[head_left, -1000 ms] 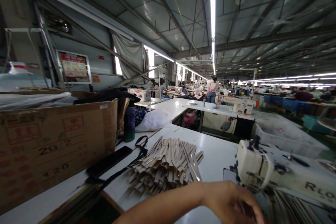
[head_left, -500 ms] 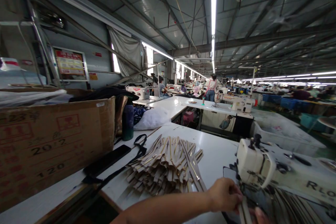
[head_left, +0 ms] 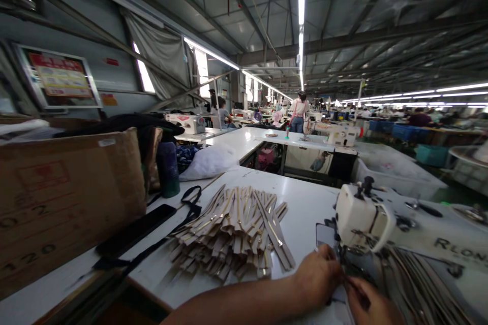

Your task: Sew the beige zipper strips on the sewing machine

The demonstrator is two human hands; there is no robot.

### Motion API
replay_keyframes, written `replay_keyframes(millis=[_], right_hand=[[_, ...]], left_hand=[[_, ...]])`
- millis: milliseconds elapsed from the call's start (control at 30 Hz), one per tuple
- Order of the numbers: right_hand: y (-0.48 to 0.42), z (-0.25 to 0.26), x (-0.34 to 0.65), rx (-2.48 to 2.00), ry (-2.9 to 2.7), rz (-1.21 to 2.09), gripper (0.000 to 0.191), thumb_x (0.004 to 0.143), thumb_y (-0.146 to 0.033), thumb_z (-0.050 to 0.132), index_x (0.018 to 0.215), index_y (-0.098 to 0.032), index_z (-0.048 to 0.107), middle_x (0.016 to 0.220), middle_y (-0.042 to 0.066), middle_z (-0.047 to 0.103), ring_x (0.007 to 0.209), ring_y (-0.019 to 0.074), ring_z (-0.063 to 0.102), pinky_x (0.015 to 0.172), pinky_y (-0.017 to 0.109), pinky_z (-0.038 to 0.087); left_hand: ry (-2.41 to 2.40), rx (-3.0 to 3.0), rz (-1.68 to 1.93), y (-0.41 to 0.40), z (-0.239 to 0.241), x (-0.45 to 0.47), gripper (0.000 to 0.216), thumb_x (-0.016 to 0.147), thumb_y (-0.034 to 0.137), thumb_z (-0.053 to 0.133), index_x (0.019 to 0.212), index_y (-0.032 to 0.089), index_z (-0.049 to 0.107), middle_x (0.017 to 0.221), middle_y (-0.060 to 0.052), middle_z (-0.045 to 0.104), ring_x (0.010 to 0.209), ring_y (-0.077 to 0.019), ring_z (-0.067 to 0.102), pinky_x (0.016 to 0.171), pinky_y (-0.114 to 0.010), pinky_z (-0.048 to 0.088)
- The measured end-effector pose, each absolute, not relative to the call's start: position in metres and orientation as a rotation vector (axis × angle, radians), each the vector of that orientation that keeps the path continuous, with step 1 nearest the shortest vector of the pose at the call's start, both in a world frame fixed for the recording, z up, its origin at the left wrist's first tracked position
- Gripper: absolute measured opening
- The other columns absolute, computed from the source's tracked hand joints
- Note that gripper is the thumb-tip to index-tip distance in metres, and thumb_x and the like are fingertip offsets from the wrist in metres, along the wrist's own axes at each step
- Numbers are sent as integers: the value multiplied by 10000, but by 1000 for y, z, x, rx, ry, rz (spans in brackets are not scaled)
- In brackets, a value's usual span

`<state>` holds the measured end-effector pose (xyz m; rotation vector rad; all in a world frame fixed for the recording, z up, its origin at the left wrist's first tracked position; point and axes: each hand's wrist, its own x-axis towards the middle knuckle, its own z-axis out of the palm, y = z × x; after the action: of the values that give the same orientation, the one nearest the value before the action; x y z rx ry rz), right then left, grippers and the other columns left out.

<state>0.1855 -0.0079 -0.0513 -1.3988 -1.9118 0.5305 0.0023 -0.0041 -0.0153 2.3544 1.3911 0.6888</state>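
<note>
My left hand (head_left: 322, 271) is closed in a pinch in front of the sewing machine (head_left: 366, 221), beside its needle area. My right hand (head_left: 371, 302) is closed too, its fingertips almost meeting the left ones. Between them runs a beige zipper, mostly hidden by my fingers. Left of my hands, a fanned pile of beige zippers (head_left: 232, 233) with gold-coloured teeth and pulls lies on the white table (head_left: 301, 213). More grey-beige strips (head_left: 415, 284) hang together under the machine's arm, to the right of my right hand.
A cardboard box (head_left: 76, 203) stands at left, near a dark bottle (head_left: 168, 170) and a white bag (head_left: 209, 162). A black phone-like slab (head_left: 135, 229) and a black strap (head_left: 192, 208) lie on the table. A white bin (head_left: 396, 175) stands behind the machine. People work farther back.
My view has shifted a little to the right. My right hand has come further into view and closed beside the left, which has moved closer to the needle area.
</note>
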Motion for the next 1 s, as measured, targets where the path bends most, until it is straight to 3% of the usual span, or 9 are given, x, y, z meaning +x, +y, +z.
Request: replay_keyframes(millis=[233, 367, 600, 1000], right_hand=[[-19, -30, 172, -1545, -1891, 335, 345, 853, -361, 421, 839, -186, 717, 797, 98, 753, 699, 218, 708, 633, 286, 506], [-19, -29, 171, -1569, -1882, 256, 290, 857, -304, 446, 882, -175, 705, 818, 90, 747, 710, 210, 699, 639, 282, 500], [-20, -28, 172, -1553, -1932, 202, 273, 856, -272, 457, 827, -174, 710, 768, 82, 733, 658, 199, 676, 613, 282, 487], [-20, -29, 171, -1590, -1981, 106, 268, 889, -242, 449, 914, -159, 703, 854, 84, 735, 750, 201, 692, 673, 278, 491]], left_hand=[[1187, 2652, 527, -4, -4, -2, 257, 983, 277, 433, 1036, 211, 675, 962, -53, 645, 941, -194, 586, 873, -291, 460], [1182, 2722, 487, -6, 1, -2, 273, 984, 243, 417, 1185, 209, 599, 982, -58, 628, 940, -199, 567, 859, -297, 467], [1165, 2734, 459, -6, 2, -1, 325, 964, 194, 430, 1272, 208, 534, 1069, -69, 594, 993, -207, 543, 890, -304, 473], [1083, 2680, 559, 2, 0, 0, 269, 938, 180, 470, 1167, 180, 612, 1058, -73, 574, 1005, -219, 522, 908, -318, 459]])
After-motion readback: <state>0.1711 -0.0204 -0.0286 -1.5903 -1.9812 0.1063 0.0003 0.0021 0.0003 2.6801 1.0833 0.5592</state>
